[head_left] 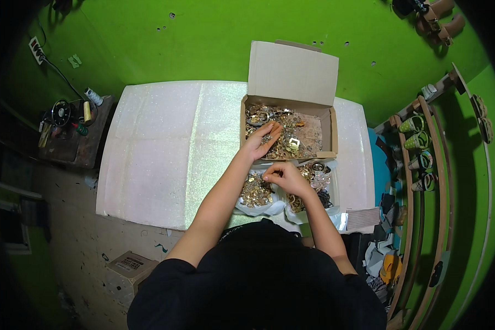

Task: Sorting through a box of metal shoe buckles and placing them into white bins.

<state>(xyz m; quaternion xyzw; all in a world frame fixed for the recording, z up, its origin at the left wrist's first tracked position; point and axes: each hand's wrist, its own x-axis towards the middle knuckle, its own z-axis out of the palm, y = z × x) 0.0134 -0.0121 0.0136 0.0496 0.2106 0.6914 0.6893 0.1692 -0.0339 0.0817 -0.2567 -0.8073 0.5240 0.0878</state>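
Observation:
My left hand point(263, 141) reaches into an open cardboard box point(327, 132), palm turned inward and fingers stretched out over a heap of small gold and silver metal trinkets point(291, 146). Whether tiny pieces lie in that palm is too small to tell. Closer to me, my right hand point(287, 179) is closed in a pinch, thumb against fingertips, above the edge of a white plastic bag point(267, 209) filled with gold-coloured pieces point(254, 192). Whatever sits in the pinch is hidden. Right of it, a white container point(336, 184) holds more trinkets, with clear and dark pieces among them.
The box's lid point(293, 72) stands raised toward the green wall. A shiny white cover point(154, 148) spreads over the table. Grey cardboard point(363, 219) lies at the right front corner. A wooden rack point(418, 165) with shoes stands right, a small dark table point(82, 137) left, a carton point(131, 267) on the floor.

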